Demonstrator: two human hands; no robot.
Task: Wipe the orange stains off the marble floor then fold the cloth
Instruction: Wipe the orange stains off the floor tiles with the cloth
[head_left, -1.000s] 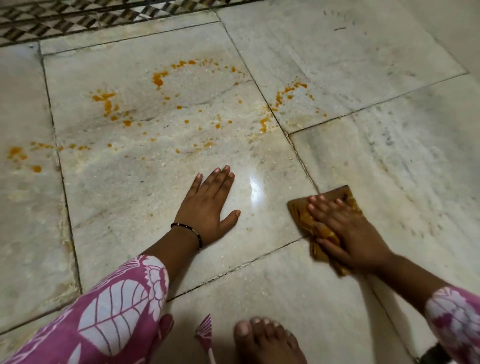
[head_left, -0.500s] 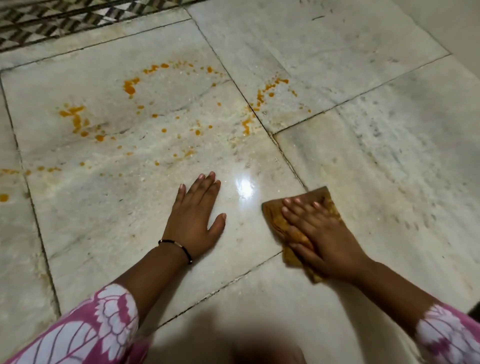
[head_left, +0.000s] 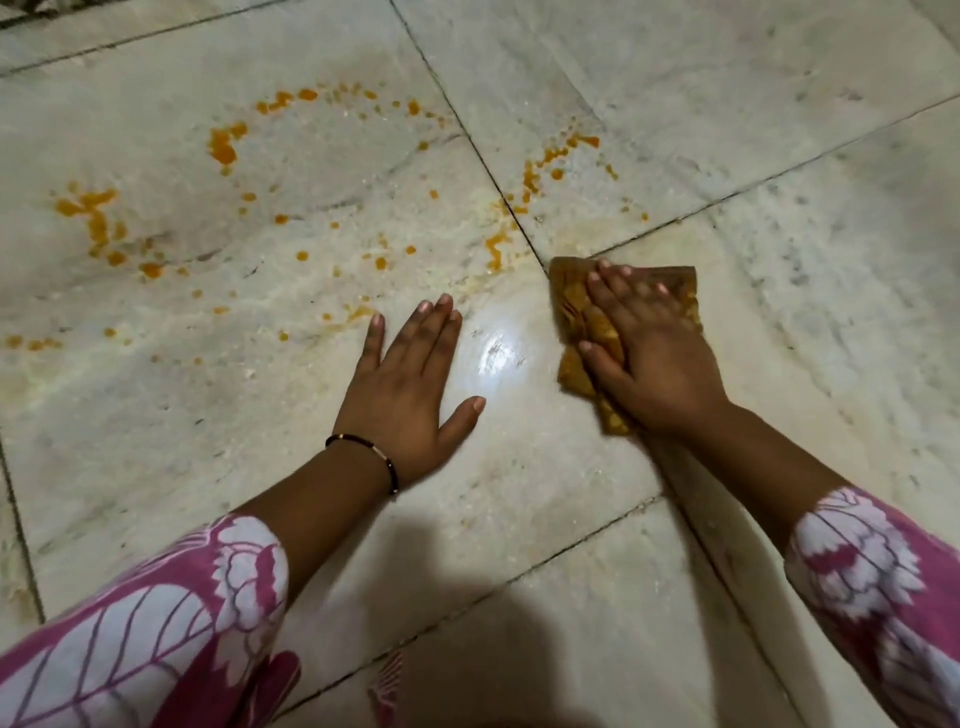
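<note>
Orange stains (head_left: 223, 148) dot the pale marble floor (head_left: 675, 93) in a rough ring, with more orange drops (head_left: 550, 161) along a tile joint to the right. My right hand (head_left: 649, 353) presses flat on a brown-orange cloth (head_left: 569, 291), which lies crumpled on the floor just below those right-hand drops. Most of the cloth is hidden under the palm. My left hand (head_left: 410, 389) rests flat on the floor with fingers spread, holding nothing, just right of the lowest spots.
Dark grout lines (head_left: 467, 140) cross the floor diagonally. A bright light reflection (head_left: 498, 353) sits between the hands. Pink-and-white patterned sleeves (head_left: 156, 623) cover both forearms. A dark shadow lies at the bottom middle.
My right hand has pushed the cloth forward to the tile joint near the right-hand drops. The view has shifted forward, and the foot seen a second ago is out of sight.
</note>
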